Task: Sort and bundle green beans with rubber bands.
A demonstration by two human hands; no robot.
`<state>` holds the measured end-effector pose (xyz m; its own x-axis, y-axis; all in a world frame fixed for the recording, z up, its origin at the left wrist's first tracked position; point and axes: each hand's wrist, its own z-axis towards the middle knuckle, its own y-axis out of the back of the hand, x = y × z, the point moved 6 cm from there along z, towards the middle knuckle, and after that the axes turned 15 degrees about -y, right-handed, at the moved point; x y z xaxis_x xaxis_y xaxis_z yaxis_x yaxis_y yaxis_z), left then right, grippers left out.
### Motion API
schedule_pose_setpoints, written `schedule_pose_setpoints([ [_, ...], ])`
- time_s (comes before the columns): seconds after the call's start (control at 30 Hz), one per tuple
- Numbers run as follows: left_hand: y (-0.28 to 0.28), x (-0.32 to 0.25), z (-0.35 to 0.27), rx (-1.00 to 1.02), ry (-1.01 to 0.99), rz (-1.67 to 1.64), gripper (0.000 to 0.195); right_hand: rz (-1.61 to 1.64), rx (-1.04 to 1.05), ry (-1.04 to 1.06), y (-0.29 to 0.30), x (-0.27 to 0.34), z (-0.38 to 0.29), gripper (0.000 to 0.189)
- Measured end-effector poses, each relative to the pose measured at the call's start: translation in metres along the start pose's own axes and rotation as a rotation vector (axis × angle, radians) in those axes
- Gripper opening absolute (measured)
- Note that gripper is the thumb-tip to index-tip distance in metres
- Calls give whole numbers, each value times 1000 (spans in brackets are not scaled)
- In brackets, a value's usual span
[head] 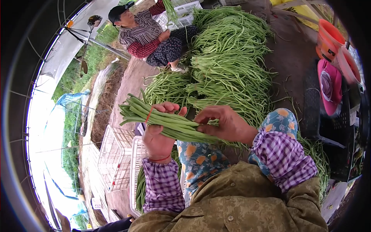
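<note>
A bundle of long green beans (pixel 174 123) lies across my left hand (pixel 159 136), whose fingers and thumb are around it. A red band (pixel 149 115) circles the bundle near its left end. My right hand (pixel 224 123) has thumb and fingertips pinched on beans at the bundle's right part. Another red band sits on my left wrist. Beyond my hands lies a large heap of long green beans (pixel 232 58), with a smaller pile (pixel 168 85) to its left.
A co-worker (pixel 145 37) crouches at the upper left, holding beans beside white crates (pixel 185 17). White plastic baskets (pixel 116 158) stand at the lower left, one with beans in it. At the right are orange buckets (pixel 330 37), a pink hat (pixel 330 87) and black crates (pixel 333 124).
</note>
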<state>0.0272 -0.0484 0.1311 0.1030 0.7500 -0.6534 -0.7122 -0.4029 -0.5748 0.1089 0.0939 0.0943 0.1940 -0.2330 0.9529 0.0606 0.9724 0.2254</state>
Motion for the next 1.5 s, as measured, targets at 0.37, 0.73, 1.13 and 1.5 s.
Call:
schedule_pose_setpoints([
  [0.37,5,20,-6,-5,47,64,44,654,212,-205,-3,-17,-10,13],
  [0.73,-9,40,-13,-17,178,155,51,741,182,-216,3,-10,-16,15],
  [1.13,0,38,-15,-138,109,276,34,794,355,-384,15,-28,-17,15],
  [1.5,19,-16,0,-75,-98,150,30,525,211,-416,76,-69,-23,19],
])
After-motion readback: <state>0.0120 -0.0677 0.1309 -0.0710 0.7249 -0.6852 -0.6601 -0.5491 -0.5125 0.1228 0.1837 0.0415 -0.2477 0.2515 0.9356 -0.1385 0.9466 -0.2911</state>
